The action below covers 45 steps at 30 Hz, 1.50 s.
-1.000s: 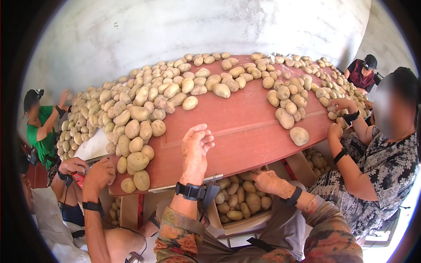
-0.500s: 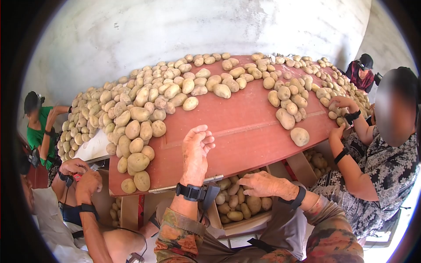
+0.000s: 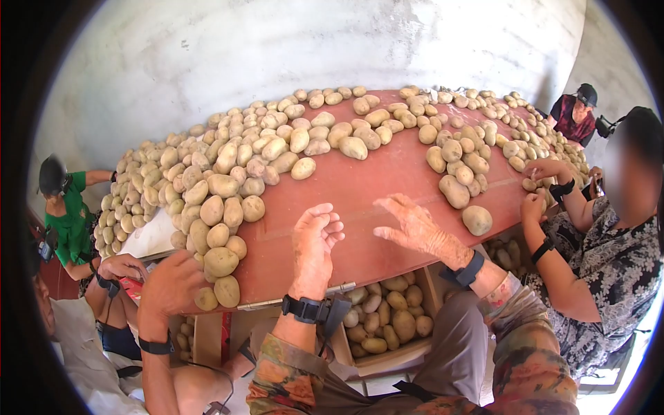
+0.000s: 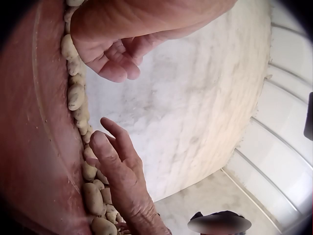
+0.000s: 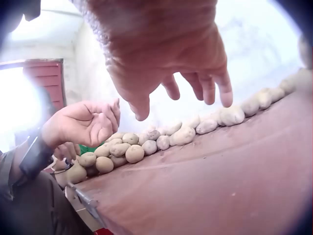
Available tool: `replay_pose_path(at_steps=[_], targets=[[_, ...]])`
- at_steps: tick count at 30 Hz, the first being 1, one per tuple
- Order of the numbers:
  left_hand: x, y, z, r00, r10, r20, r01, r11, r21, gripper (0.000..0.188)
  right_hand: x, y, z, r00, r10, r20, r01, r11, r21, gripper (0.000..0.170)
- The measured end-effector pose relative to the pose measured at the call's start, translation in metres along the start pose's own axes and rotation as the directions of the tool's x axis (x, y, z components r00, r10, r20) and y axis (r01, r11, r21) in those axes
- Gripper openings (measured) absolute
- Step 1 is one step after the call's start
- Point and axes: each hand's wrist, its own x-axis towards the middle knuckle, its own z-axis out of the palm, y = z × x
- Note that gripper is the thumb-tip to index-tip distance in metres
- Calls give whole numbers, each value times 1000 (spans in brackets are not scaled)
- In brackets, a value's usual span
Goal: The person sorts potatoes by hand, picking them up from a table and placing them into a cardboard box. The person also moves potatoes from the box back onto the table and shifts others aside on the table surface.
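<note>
My left hand point(image 3: 317, 245) is raised over the front part of the red board point(image 3: 360, 200), its fingers loosely bent with nothing in them. To its right, my right hand point(image 3: 418, 228) reaches over the board with fingers spread and thumb apart, also holding nothing. In the right wrist view its fingers point(image 5: 208, 90) point down above the board surface. Potatoes point(image 3: 228, 187) lie heaped along the left and back of the board. A smaller group of potatoes point(image 3: 460, 162) sits right of my right hand, with one single potato point(image 3: 477, 220) in front of it.
Below the board's front edge stands a box point(image 3: 387, 356) with potatoes in it. A neighbour's hand point(image 3: 173, 283) is close at the left corner, and another person's hands point(image 3: 543, 169) touch potatoes at the right. A metal strip point(image 3: 297, 296) runs along the board's front edge.
My right hand has come up from the potato box, where it was low at the board's edge, and moved forward over the board. My left hand has stayed nearly still.
</note>
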Motion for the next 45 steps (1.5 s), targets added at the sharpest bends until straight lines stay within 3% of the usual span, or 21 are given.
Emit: replay_pose_path(at_steps=[6, 18, 28, 30, 37, 39, 45], targets=[[1, -1, 0, 1000, -1, 1, 1, 1000, 4, 17, 42, 29, 6, 1000, 24, -7, -25, 976, -218, 73], [0, -1, 6, 1000, -22, 0, 22, 999, 45, 16, 115, 78, 9, 945, 326, -10, -320, 922, -218, 89], [-7, 7, 7, 1000, -1, -15, 2, 998, 56, 15, 168, 120, 14, 949, 306, -71, -314, 931, -184, 94], [-9, 10, 9, 999, -5, -33, 7, 998, 65, 14, 177, 128, 17, 947, 320, -16, -316, 926, -205, 104], [-6, 8, 8, 997, -40, -59, 46, 995, 91, 12, 204, 147, 26, 938, 339, 67, -314, 917, -247, 103], [-6, 8, 9, 997, -47, -67, 54, 994, 100, 12, 206, 150, 31, 956, 292, 15, -284, 940, -189, 92], [-6, 3, 7, 996, -61, -67, 66, 994, 85, 12, 218, 150, 25, 958, 282, 55, -266, 942, -207, 83]])
